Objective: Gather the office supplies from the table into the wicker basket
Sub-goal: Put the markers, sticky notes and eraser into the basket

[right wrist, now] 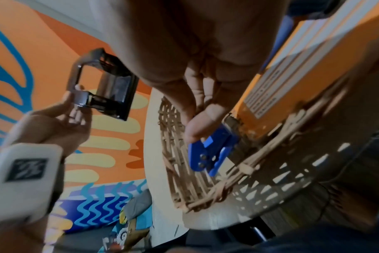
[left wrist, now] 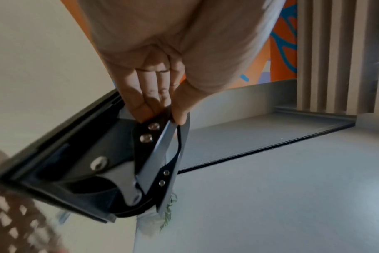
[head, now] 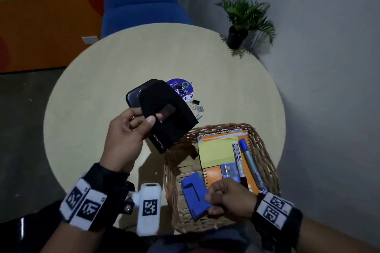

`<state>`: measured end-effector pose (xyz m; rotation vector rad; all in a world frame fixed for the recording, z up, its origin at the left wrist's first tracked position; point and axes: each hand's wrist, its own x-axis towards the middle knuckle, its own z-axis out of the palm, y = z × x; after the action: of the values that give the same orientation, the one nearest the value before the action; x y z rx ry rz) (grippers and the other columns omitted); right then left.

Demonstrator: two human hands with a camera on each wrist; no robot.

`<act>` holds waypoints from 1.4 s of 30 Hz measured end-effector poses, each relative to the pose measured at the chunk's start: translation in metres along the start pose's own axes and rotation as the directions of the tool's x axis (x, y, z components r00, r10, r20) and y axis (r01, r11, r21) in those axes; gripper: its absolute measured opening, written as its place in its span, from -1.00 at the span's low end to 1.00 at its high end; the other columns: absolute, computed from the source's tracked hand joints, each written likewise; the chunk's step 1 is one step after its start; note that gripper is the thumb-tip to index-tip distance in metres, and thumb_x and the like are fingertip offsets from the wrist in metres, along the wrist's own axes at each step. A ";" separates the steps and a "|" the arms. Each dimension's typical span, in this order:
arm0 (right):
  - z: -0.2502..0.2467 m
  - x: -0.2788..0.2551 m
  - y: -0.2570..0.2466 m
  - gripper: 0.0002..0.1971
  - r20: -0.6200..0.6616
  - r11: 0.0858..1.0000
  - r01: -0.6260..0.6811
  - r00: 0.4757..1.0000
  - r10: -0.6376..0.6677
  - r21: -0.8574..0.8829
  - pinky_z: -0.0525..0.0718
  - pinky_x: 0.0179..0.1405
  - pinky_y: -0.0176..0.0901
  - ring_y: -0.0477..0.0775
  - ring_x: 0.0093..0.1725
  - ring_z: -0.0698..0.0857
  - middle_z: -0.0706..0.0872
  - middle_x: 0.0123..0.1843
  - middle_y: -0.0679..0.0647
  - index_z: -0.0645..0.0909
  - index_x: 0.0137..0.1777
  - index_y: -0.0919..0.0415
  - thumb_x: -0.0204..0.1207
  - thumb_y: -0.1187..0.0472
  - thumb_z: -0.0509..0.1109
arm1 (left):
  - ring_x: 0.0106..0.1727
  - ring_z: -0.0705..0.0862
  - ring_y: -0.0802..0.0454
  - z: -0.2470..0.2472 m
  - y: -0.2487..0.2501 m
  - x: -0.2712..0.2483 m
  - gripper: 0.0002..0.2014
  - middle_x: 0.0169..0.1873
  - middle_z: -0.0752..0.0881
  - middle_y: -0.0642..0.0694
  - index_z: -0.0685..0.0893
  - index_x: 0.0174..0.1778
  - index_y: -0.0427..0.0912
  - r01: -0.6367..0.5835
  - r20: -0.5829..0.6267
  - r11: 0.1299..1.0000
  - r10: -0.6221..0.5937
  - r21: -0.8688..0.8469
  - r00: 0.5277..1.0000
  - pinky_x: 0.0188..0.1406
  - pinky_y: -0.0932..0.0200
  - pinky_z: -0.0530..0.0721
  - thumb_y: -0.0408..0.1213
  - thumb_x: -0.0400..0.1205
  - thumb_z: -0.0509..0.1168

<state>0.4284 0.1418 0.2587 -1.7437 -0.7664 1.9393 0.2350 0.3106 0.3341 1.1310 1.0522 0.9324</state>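
My left hand holds a large black hole punch tilted in the air, just left of and above the wicker basket. In the left wrist view its fingers and thumb pinch the black hole punch by its handle end. My right hand grips a small blue hole punch inside the basket's near left corner. The right wrist view shows the thumb on the blue hole punch above the basket's woven floor. An orange notebook, yellow sticky pad and markers lie in the basket.
Behind the black punch on the round table lie a purple disc, binder clips and staples. A potted plant stands at the table's far right edge. A blue chair is behind the table.
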 end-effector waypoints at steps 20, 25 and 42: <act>-0.063 -0.044 0.009 -0.71 0.032 0.870 0.142 0.989 -0.144 -0.472 0.67 -0.21 -0.36 -0.15 -0.41 0.72 0.70 -0.46 -0.03 0.64 0.05 0.45 0.51 0.18 0.45 | -0.20 0.80 0.04 0.036 -0.072 -0.024 -0.83 -0.29 0.84 -0.13 0.68 -0.03 -0.30 0.279 0.276 0.926 -0.346 0.254 0.897 -0.14 0.22 0.74 -0.59 0.62 0.23; -0.077 -0.054 0.013 -0.78 -0.009 0.854 0.147 0.985 -0.175 -0.500 0.64 -0.23 -0.40 -0.17 -0.36 0.74 0.75 -0.42 -0.05 0.65 0.12 0.21 0.52 0.15 0.44 | -0.20 0.80 0.05 0.029 -0.076 -0.012 -0.82 -0.27 0.84 -0.14 0.67 -0.02 -0.28 0.274 0.253 0.929 -0.336 0.250 0.907 -0.13 0.23 0.74 -0.60 0.61 0.23; -0.089 -0.069 -0.037 -0.78 -0.005 0.713 0.189 0.966 -0.260 -0.675 0.62 -0.24 -0.46 -0.26 -0.26 0.74 0.80 -0.30 -0.12 0.65 0.15 0.00 0.51 0.10 0.45 | -0.03 0.71 -0.02 -0.029 -0.044 0.001 -0.86 -0.03 0.75 -0.23 0.70 0.01 -0.18 0.229 -0.073 0.914 -0.217 0.334 0.973 0.03 0.12 0.68 -0.29 0.56 0.40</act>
<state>0.5231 0.1369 0.3300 -1.9772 -1.7193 1.4740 0.2098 0.3101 0.2880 1.2474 1.3782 0.6020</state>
